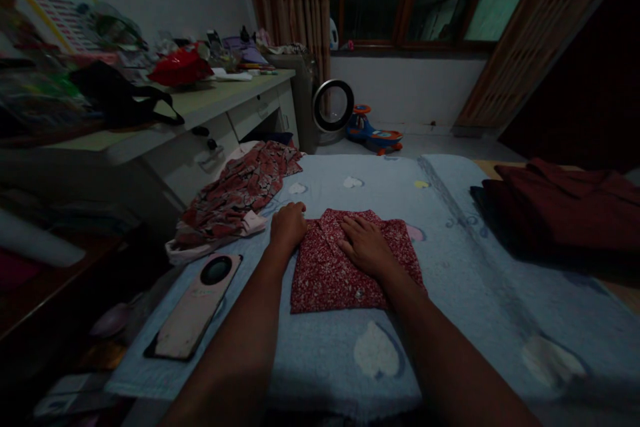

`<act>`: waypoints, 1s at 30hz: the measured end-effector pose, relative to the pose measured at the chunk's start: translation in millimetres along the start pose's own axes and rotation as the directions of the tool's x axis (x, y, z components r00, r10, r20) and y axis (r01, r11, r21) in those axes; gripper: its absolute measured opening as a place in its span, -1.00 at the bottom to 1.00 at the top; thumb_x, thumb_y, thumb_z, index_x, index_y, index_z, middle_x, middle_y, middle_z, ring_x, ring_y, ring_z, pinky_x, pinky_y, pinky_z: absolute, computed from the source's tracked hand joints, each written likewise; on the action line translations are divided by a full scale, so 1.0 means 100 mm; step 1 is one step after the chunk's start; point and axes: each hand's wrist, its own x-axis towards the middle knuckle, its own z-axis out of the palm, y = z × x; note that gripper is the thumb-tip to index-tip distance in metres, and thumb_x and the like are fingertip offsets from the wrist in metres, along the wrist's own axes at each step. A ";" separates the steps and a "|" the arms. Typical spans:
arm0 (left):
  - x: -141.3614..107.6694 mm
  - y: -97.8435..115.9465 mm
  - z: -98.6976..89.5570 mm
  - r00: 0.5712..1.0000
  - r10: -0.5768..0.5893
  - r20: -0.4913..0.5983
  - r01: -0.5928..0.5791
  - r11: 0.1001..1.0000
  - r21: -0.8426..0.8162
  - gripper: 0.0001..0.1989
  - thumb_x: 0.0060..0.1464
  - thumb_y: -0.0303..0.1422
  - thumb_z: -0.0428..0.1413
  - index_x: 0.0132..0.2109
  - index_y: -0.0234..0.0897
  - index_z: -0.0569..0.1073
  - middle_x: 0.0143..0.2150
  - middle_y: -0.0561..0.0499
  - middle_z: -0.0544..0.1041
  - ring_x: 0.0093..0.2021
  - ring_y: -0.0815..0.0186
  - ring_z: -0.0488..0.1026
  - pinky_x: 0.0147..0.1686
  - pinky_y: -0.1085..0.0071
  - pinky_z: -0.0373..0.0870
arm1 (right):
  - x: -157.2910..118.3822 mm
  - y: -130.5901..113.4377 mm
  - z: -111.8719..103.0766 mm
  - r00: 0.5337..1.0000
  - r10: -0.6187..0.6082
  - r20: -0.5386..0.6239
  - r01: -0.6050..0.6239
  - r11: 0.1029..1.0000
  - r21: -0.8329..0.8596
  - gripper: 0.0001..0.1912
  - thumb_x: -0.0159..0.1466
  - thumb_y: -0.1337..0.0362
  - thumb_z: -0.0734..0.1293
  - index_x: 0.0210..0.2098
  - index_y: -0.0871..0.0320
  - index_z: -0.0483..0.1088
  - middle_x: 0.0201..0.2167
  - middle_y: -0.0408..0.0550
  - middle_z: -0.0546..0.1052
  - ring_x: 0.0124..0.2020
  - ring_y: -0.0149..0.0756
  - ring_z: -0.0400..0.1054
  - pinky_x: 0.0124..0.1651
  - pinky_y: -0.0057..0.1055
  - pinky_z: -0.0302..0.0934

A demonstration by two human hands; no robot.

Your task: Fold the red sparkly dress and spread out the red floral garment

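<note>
A red shirt [325, 273] with a small white floral print lies folded on the bed, its collar edge facing away from me. My right hand [367, 243] rests flat on its upper part, fingers stretched and slightly apart. At the shirt's upper left corner is my left hand [290, 230], its fingers curled in against the edge. Whether cloth is between those fingers is hidden. Left of my left forearm lies a long pale pink board [193, 313] with a dark round opening near its far end.
The bed has a light blue cover [450, 320] with heart shapes. A crumpled patterned garment [240, 187] lies at the far left edge, and folded dark red clothes [575, 207] at right. A cluttered desk [200, 107] runs along the left; beyond stands a blue-orange ride-on toy [373, 133].
</note>
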 end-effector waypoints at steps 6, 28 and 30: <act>-0.22 0.47 -0.10 0.969 0.222 -0.106 -0.227 0.973 -0.040 -0.70 0.23 -0.49 -0.08 0.01 -0.26 0.45 -0.02 -0.12 0.53 0.01 0.16 0.43 0.06 0.27 0.31 | 0.00 0.01 0.01 1.000 0.010 0.006 -0.010 1.000 0.015 -0.45 0.43 0.03 0.10 0.30 0.13 0.25 0.36 0.02 0.24 0.39 -0.12 -0.01 0.39 -0.11 -0.15; -0.64 0.94 0.24 0.815 0.542 0.203 -0.513 0.839 -0.180 -0.39 0.30 -0.16 -0.05 0.39 -0.30 0.10 0.45 -0.16 0.12 0.44 0.07 0.00 0.39 0.05 -0.07 | -0.07 0.28 -0.18 0.885 0.431 -0.175 -0.447 0.892 -0.067 -0.77 0.29 0.31 0.21 -0.18 0.22 0.48 -0.19 0.13 0.50 -0.13 -0.12 0.35 -0.03 -0.28 0.15; -0.64 0.94 0.26 0.815 0.535 0.222 -0.499 0.843 -0.202 -0.35 0.29 -0.12 -0.04 0.41 -0.26 0.05 0.45 -0.16 0.12 0.44 0.05 0.03 0.38 0.03 -0.06 | -0.07 0.32 -0.13 0.875 0.450 -0.176 -0.470 0.878 -0.092 -0.76 0.30 0.28 0.23 -0.15 0.22 0.47 -0.16 0.15 0.49 -0.12 -0.10 0.36 -0.04 -0.27 0.16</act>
